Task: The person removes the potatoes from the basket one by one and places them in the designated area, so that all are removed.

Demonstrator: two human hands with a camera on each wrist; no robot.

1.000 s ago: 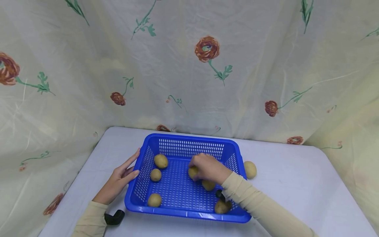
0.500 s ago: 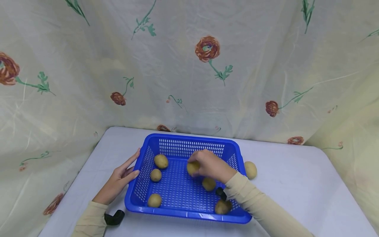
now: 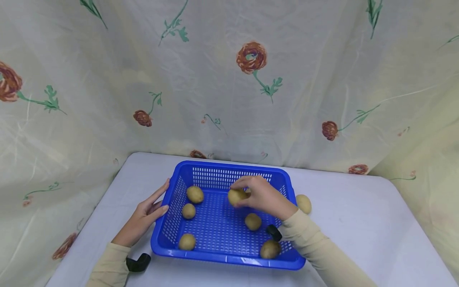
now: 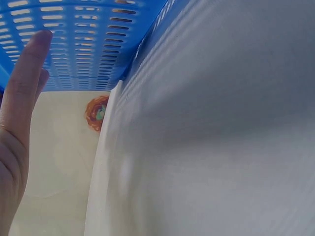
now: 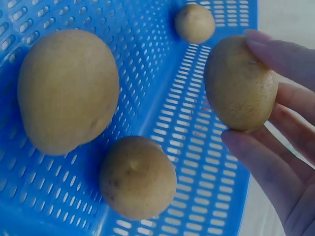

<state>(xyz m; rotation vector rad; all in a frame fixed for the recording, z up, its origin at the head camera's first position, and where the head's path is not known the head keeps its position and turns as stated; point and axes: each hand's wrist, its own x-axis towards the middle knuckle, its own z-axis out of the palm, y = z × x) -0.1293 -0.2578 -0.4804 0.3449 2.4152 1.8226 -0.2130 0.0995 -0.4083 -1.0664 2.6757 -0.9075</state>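
A right hand (image 3: 263, 196) pinches 1 potato (image 3: 236, 197) in a fingertip grip above the blue basket (image 3: 226, 257) on the desk (image 3: 358, 231); the left hand (image 3: 143, 218), fingers straight, rests against the basket's outer wall

I wear a long-sleeved top in a pale beige, almost cream; both sleeves (image 3: 315, 247) run down to my wrists and fit close, with soft folds along the right forearm. The cuff of the left sleeve (image 3: 107, 267) ends just behind my left hand (image 3: 141, 221). A small black device (image 3: 138, 264) sits strapped at my left wrist, rounded and matte, and a similar black piece (image 3: 274, 232) shows at the underside of my right wrist, just behind my right hand (image 3: 263, 196). My hands are bare, with no rings. My fingernails (image 5: 258, 37) are short, plain and unpainted, with a faint natural sheen.
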